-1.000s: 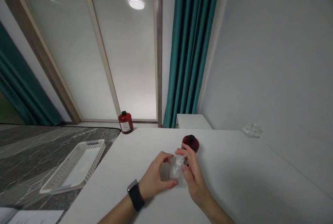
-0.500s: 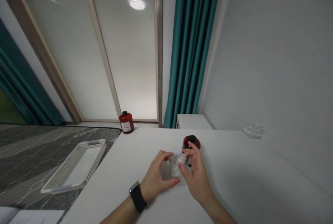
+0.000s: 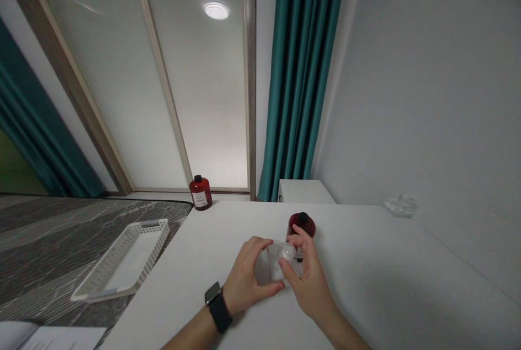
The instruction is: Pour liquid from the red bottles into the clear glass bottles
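My left hand, with a black smartwatch on the wrist, is curved round the left side of a small clear container. The fingers of my right hand close on a rounded whitish piece at the container's top right. Whether that piece is a lid or a separate item I cannot tell. Just behind my right fingers stands a dark red bottle with a black cap, partly hidden by them. Another red bottle, with a white label and black cap, stands upright at the table's far left corner.
The white table meets the wall on the right. A crumpled clear plastic item lies by that wall. Left of the table, a white perforated basket rests on a dark striped surface. Part of an open book shows at the lower left.
The whole view has shifted slightly, so everything sits a little farther right. Both hands keep nearly the same hold on the clear container; its angle differs very slightly.
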`<move>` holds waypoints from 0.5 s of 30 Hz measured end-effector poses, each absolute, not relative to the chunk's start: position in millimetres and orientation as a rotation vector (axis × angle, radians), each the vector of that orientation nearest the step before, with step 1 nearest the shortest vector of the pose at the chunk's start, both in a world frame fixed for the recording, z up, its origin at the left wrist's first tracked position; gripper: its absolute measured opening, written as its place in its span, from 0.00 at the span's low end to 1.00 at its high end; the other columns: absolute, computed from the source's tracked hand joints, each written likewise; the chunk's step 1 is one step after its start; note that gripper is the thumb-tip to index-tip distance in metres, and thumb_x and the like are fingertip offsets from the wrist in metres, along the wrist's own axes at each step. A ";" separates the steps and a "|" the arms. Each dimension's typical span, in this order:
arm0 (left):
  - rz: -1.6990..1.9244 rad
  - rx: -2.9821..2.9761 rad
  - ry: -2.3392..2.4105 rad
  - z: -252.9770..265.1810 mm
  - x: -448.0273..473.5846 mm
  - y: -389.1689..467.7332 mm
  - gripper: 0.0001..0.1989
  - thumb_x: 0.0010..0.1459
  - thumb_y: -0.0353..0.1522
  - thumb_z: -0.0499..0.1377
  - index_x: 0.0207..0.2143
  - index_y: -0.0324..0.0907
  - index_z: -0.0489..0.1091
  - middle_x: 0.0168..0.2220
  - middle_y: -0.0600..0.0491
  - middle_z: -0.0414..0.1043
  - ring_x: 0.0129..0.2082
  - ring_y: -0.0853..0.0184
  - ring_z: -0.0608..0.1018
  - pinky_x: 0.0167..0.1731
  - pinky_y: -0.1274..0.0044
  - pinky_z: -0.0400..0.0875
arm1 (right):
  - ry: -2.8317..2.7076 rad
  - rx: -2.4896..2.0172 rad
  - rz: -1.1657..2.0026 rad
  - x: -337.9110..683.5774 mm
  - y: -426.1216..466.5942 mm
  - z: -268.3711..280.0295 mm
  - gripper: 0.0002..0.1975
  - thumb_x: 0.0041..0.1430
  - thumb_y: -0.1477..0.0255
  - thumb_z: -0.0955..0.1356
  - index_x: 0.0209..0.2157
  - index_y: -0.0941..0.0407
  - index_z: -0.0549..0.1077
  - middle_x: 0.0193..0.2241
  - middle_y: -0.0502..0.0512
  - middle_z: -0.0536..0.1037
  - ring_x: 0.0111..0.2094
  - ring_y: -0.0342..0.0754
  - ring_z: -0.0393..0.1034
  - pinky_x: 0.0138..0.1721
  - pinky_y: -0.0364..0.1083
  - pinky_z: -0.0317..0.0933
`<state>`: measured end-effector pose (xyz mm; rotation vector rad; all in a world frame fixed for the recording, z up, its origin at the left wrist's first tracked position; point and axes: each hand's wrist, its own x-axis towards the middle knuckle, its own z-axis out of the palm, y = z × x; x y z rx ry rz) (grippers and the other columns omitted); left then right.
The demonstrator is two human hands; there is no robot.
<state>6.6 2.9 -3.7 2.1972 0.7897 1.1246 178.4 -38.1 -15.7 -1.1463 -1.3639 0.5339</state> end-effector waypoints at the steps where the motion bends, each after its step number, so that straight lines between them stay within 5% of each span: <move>1: 1.124 2.185 0.792 -3.0 6.8 2.8 0.33 0.46 0.36 0.70 0.55 0.44 0.63 0.47 0.47 0.69 0.46 0.55 0.73 0.48 0.63 0.69 | -1.381 -1.125 0.540 178.9 -38.5 -14.9 0.31 0.61 0.67 0.67 0.63 0.48 0.54 0.47 0.58 0.71 0.53 0.55 0.66 0.60 0.61 0.55; 7: 1.125 2.124 0.823 -0.7 6.3 2.7 0.31 0.49 0.38 0.68 0.54 0.43 0.63 0.46 0.47 0.69 0.45 0.56 0.73 0.47 0.64 0.69 | -1.489 -0.997 0.595 184.9 -45.9 -7.2 0.28 0.65 0.70 0.61 0.65 0.46 0.50 0.58 0.59 0.66 0.62 0.55 0.60 0.64 0.61 0.50; 15: 1.085 2.290 0.841 -3.7 8.8 1.3 0.33 0.48 0.37 0.70 0.55 0.44 0.62 0.49 0.45 0.69 0.47 0.54 0.72 0.48 0.62 0.68 | -1.536 -0.983 0.618 182.4 -49.4 0.1 0.26 0.67 0.63 0.62 0.64 0.48 0.52 0.50 0.58 0.72 0.58 0.56 0.63 0.61 0.59 0.54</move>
